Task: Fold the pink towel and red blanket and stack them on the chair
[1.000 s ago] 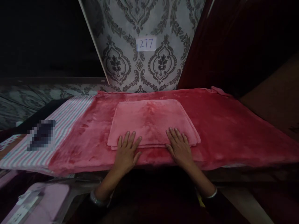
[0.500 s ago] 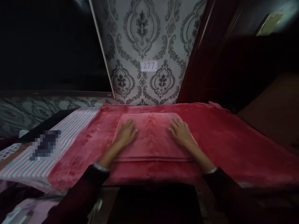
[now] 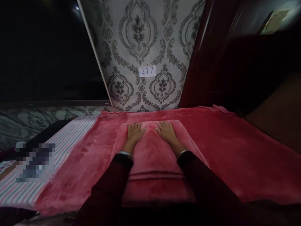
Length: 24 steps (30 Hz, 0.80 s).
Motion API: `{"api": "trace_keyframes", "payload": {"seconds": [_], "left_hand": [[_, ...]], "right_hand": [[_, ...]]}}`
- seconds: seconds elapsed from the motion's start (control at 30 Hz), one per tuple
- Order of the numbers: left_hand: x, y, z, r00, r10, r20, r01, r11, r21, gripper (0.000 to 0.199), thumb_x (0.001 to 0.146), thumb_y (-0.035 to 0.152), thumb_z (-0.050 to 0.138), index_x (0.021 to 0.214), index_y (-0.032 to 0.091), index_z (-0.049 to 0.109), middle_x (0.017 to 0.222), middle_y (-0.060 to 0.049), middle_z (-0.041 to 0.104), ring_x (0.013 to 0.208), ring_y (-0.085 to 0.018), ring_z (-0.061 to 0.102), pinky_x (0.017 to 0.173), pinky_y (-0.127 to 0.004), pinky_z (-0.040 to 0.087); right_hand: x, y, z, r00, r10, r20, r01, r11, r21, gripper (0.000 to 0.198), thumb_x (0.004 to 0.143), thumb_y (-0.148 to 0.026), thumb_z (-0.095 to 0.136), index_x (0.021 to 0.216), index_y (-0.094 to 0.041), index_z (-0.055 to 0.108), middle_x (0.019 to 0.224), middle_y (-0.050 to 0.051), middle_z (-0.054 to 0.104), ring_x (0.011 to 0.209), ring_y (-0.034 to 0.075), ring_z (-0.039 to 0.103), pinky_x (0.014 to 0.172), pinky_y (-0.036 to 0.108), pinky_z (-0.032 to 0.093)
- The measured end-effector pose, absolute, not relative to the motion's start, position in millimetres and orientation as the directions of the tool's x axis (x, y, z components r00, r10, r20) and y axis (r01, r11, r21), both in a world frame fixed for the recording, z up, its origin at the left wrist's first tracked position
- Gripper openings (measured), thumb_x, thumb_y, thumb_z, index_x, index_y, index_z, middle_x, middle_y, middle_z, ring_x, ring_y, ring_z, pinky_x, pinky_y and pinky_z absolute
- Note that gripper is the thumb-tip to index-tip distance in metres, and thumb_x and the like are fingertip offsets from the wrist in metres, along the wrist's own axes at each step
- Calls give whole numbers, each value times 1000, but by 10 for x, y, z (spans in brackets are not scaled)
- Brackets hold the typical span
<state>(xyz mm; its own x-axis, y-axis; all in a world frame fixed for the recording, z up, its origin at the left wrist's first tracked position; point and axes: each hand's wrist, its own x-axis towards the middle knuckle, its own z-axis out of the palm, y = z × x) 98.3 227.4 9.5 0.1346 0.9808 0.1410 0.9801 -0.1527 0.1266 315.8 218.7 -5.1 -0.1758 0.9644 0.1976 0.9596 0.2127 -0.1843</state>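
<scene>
Folded pink cloth (image 3: 152, 153) lay on red cover (image 3: 237, 153); left hand (image 3: 135, 133) spread at its eleven o'clock, right hand (image 3: 166, 131) spread at one! Even palm pressure seemed best, six-o'clock edges aligned.

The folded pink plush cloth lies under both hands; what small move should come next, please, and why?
Perhaps slide the left hand and right hand gently toward the near edge of the folded pink plush cloth, smoothing it: both appear open and flat by its far edge, with uneven reddish shading between them.
</scene>
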Motion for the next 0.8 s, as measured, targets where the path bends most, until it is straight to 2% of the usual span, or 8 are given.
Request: {"api": "trace_keyframes", "payload": {"seconds": [0.07, 0.13, 0.23, 0.33, 0.43, 0.57, 0.7, 0.8], "left_hand": [[829, 2319, 128, 42, 993, 114, 988, -59, 143, 59, 104, 47, 33, 152, 20, 53, 160, -16, 49, 152, -35, 38, 125, -63, 22], [646, 2344, 155, -47, 996, 79, 985, 33, 167, 59, 104, 47, 29, 150, 20, 54, 160, -16, 49, 150, -37, 40, 121, -64, 30], [425, 2325, 162, -139, 989, 49, 972, 127, 196, 62, 105, 43, 23, 154, 15, 50, 160, -20, 47, 147, -38, 46, 115, -61, 40], [351, 2267, 156, -191, 980, 53, 962, 176, 208, 64, 105, 40, 19, 156, 11, 45, 154, -24, 53, 143, -37, 51, 114, -58, 41], [357, 2206, 171, -195, 979, 53, 961, 179, 212, 65, 105, 40, 19, 158, 10, 43, 152, -25, 55, 142, -36, 53, 115, -55, 41], [300, 2067, 161, -174, 985, 19, 962, 165, 217, 69, 104, 44, 25, 163, 10, 33, 162, -21, 45, 151, -36, 41, 120, -52, 36], [89, 1835, 47, -130, 991, -1, 971, 128, 203, 71, 104, 51, 27, 167, 19, 26, 170, -13, 33, 157, -38, 29, 124, -54, 28], [-103, 1650, -2, -75, 997, -15, 984, 77, 162, 67, 104, 51, 27, 167, 26, 27, 170, -11, 33, 157, -37, 30, 124, -56, 28]], "right_hand": [[3278, 2250, -48, -107, 973, 206, 972, 146, -186, 51, 110, -42, 34, 151, -22, 55, 157, 12, 52, 146, 32, 42, 121, 58, 28], [3422, 2302, -53, -17, 981, 194, 976, 59, -211, 50, 109, -42, 33, 147, -22, 59, 153, 13, 55, 143, 32, 44, 118, 61, 29], [3607, 2339, -93, 140, 981, 133, 948, -94, -305, 54, 109, -46, 29, 149, -25, 57, 158, 15, 49, 142, 36, 45, 112, 68, 34], [3687, 2347, -129, 214, 973, 90, 921, -170, -352, 59, 108, -48, 25, 155, -24, 51, 162, 18, 42, 139, 39, 49, 107, 72, 39], [3707, 2342, -122, 199, 977, 78, 921, -160, -355, 60, 108, -48, 24, 159, -23, 46, 165, 18, 37, 144, 40, 45, 109, 70, 39], [3821, 2250, -127, 118, 992, 47, 932, -94, -350, 61, 109, -53, 26, 163, -26, 39, 171, 13, 27, 154, 35, 33, 116, 61, 38], [4112, 1992, -261, 10, 999, 51, 945, 7, -326, 60, 109, -46, 31, 165, -25, 34, 173, 11, 22, 155, 28, 32, 122, 46, 36], [4343, 1701, -343, -38, 998, 42, 952, 48, -302, 61, 109, -42, 29, 167, -22, 31, 172, 12, 26, 155, 27, 33, 122, 46, 37]]}}
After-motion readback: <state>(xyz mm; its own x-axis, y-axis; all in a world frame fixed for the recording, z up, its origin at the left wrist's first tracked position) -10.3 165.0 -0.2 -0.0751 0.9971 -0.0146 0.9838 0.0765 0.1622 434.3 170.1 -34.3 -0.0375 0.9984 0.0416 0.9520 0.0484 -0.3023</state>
